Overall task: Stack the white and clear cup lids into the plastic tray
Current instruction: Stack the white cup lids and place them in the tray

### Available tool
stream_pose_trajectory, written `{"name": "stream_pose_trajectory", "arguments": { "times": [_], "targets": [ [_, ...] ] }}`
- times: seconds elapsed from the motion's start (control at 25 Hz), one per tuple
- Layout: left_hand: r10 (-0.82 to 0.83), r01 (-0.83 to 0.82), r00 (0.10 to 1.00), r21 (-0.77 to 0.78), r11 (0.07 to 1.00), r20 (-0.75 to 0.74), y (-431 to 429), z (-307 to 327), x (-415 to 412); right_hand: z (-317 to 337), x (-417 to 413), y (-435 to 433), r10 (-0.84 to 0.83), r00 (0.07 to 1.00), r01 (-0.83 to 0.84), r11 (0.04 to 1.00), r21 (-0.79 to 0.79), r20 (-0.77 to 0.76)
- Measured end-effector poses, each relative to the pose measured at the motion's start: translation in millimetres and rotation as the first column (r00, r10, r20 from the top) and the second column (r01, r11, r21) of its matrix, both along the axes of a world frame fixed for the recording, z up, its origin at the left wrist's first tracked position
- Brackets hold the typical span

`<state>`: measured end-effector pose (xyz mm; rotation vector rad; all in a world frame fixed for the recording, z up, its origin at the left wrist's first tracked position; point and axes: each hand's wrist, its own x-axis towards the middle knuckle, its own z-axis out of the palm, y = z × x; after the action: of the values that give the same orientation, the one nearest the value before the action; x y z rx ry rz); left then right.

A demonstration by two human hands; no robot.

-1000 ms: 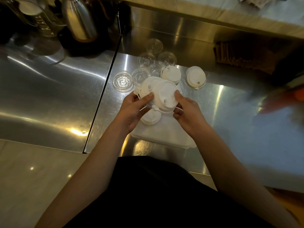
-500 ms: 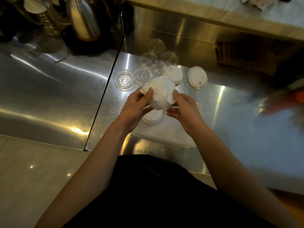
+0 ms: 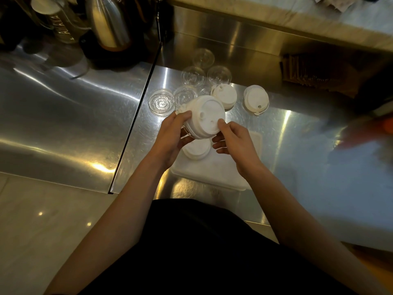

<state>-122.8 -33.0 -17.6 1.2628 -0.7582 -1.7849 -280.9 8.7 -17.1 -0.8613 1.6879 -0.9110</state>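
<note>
Both hands hold a stack of white lids [image 3: 205, 116] above the far end of the white plastic tray [image 3: 214, 169]. My left hand [image 3: 173, 135] grips the stack's left side and my right hand [image 3: 232, 139] pinches its right edge with the thumb on top. A white lid [image 3: 196, 149] lies in the tray under the stack. Two more white lids [image 3: 225, 95] [image 3: 256, 99] sit on the counter beyond. Several clear lids [image 3: 161, 102] [image 3: 193, 75] [image 3: 219, 74] lie behind them.
The steel counter [image 3: 297, 135] has a dark seam [image 3: 136, 124] left of the tray. A metal kettle [image 3: 108, 22] and a glass jug [image 3: 55, 18] stand at the back left. A raised ledge [image 3: 276, 15] runs along the back. Something blurred and orange [image 3: 374, 126] is at the right edge.
The two separate white lid stacks have been brought together into one stack between my hands, and it now faces its top toward me.
</note>
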Motion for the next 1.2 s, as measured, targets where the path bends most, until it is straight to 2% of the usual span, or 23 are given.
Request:
{"name": "stream_pose_trajectory", "arguments": {
  "times": [0.2, 0.32, 0.36, 0.48, 0.56, 0.8, 1.0, 1.2],
  "targets": [
    [-0.083, 0.087, 0.996, -0.121, 0.989, 0.039, 5, -1, 2, 1, -3, 1, 0.049, 0.998, -0.049, 0.999, -0.023, -0.03],
    [-0.065, 0.069, 0.997, -0.105, 0.992, 0.038, 6, -1, 2, 3, -6, 2, 0.081, 0.996, -0.082, 0.997, -0.012, -0.027],
    [-0.061, 0.064, 0.998, -0.097, 0.993, 0.032, 6, 0, 2, 3, -7, 3, 0.067, 0.998, -0.067, 0.998, -0.007, 0.019],
    [-0.075, 0.077, 0.997, -0.091, 0.993, 0.029, 8, -1, 0, 6, -9, 3, -0.016, 0.956, 0.018, 1.0, -0.005, 0.291],
    [-0.064, 0.066, 0.998, -0.086, 0.994, 0.019, 8, -1, 0, 7, -10, 2, -0.03, 0.927, 0.046, 0.998, -0.034, 0.374],
    [-0.044, 0.047, 0.998, -0.08, 0.996, 0.033, 8, 0, -3, 5, -5, 3, -0.095, 0.911, 0.118, 0.992, -0.035, 0.402],
    [-0.095, 0.098, 0.995, -0.077, 0.992, 0.044, 9, -4, -2, 5, -7, 2, -0.092, 0.923, 0.124, 0.99, -0.061, 0.374],
    [-0.089, 0.101, 0.985, -0.073, 0.992, 0.145, 9, -14, -1, -4, -11, 11, -0.123, 0.924, 0.149, 0.988, -0.046, 0.363]
  ]
}}
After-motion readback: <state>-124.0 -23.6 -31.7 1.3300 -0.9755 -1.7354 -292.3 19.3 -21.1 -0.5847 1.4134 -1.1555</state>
